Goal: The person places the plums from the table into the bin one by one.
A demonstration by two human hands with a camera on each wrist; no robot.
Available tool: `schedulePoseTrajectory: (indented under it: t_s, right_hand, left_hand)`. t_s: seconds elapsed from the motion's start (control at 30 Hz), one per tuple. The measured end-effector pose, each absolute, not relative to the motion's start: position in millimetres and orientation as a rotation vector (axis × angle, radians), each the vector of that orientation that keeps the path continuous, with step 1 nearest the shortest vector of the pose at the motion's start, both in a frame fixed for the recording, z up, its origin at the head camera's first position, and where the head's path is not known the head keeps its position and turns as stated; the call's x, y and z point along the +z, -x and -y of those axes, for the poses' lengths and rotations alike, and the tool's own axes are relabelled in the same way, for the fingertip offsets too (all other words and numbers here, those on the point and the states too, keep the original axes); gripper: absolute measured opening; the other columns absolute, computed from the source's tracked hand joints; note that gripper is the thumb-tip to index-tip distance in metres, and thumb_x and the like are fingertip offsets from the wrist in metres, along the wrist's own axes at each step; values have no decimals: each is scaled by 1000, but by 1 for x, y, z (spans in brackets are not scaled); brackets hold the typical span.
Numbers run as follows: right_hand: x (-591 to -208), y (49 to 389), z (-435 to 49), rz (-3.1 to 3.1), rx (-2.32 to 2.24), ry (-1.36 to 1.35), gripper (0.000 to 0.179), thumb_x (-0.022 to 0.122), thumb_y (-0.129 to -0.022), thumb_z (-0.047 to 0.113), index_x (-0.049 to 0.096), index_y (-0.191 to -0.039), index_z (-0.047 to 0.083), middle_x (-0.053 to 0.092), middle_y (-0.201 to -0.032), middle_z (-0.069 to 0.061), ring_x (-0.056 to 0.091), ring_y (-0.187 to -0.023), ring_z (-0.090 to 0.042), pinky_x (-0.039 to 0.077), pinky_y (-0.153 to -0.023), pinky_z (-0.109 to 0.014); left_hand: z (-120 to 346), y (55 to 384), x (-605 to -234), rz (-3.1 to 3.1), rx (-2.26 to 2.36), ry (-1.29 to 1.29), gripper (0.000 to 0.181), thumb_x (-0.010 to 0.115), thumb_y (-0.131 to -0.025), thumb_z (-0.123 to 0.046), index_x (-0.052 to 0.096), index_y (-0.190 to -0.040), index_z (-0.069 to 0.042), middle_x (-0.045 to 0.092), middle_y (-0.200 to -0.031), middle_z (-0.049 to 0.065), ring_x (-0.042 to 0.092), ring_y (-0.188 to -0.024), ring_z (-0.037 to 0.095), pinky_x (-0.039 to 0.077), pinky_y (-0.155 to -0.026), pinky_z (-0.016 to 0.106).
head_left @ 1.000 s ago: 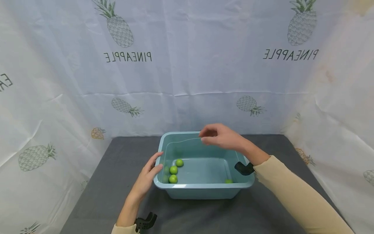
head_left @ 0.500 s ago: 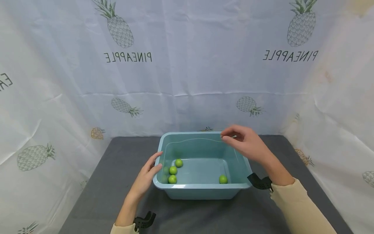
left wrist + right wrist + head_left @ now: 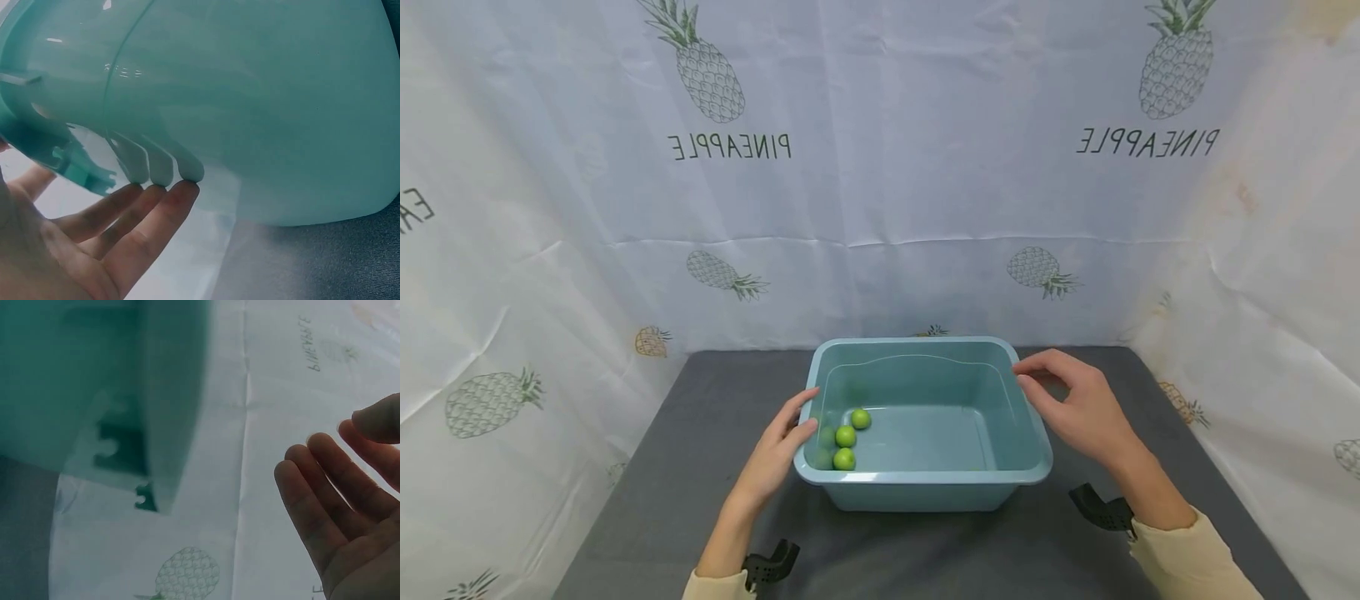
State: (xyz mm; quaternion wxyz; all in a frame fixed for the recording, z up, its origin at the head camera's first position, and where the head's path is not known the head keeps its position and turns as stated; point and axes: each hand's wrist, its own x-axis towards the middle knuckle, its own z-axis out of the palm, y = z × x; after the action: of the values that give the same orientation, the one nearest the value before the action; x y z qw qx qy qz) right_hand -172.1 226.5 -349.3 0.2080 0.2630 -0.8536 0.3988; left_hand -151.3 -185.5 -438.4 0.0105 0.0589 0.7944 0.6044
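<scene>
A blue-green plastic basin [image 3: 925, 477] stands on the dark tabletop. Inside it, along the left side, three small round green balls [image 3: 846, 436] are visible; the near wall hides part of the floor. My left hand [image 3: 767, 462] rests against the basin's left rim, thumb and index fingertip at the edge. In the left wrist view, straight fingers [image 3: 147, 234] touch the outer wall. My right hand [image 3: 1078, 408] is just beyond the right rim, fingers loosely bent, holding nothing. The right wrist view shows that hand [image 3: 350, 512] apart from the basin wall [image 3: 75, 381].
A dark grey cloth [image 3: 685, 475] covers the table. Behind and at both sides hang white curtains [image 3: 880, 200] printed with pineapples. Each forearm wears a black wrist mount [image 3: 771, 562] and a beige sleeve [image 3: 1195, 558].
My right hand has moved right, from over the basin to outside its right rim. A green ball seen near the front right half a second ago is out of sight. The left hand stays put.
</scene>
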Motion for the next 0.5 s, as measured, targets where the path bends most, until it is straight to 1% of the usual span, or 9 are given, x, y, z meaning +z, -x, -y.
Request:
schedulePoseTrajectory:
  t_s: [0.1, 0.27, 0.37, 0.43, 0.5]
  right_hand:
    - [-357, 171, -231, 2352, 1055, -710, 21, 71, -91, -4, 73, -108, 9, 70, -104, 0, 62, -95, 0, 45, -85, -10]
    - [-369, 169, -239, 2379, 1010, -632, 18, 71, -93, 0, 73, -108, 9, 69, -105, -1, 61, -96, -2, 43, -85, -9]
    - [-376, 168, -244, 2405, 968, -580, 17, 71, -93, 3, 73, -109, 9, 69, -106, -2, 62, -96, -8, 42, -84, -12]
    - [-380, 167, -246, 2418, 939, -553, 17, 71, -93, 4, 72, -110, 8, 69, -107, -4, 63, -96, -15, 42, -83, -15]
    - [-385, 167, -249, 2430, 911, -537, 19, 72, -93, 5, 72, -111, 7, 69, -108, -7, 64, -96, -23, 44, -83, -22]
  left_hand:
    - [186, 151, -439, -2485, 1884, -189, 49, 52, -107, -32, 42, -154, -26, 43, -153, 19, 53, -128, 41, 44, -100, 55]
    - [186, 150, -439, -2540, 1873, -199, 49, 53, -107, -31, 43, -155, -23, 42, -155, 17, 53, -130, 37, 45, -100, 52]
    - [185, 149, -440, -2602, 1854, -197, 52, 56, -106, -32, 42, -155, -23, 46, -151, 16, 54, -130, 36, 46, -99, 54]
    - [186, 148, -440, -2665, 1821, -202, 53, 57, -105, -33, 41, -155, -23, 49, -147, 14, 57, -127, 34, 48, -97, 54]
    - [187, 148, -440, -2721, 1798, -221, 52, 55, -106, -32, 41, -156, -23, 51, -143, 13, 59, -123, 32, 49, -95, 53]
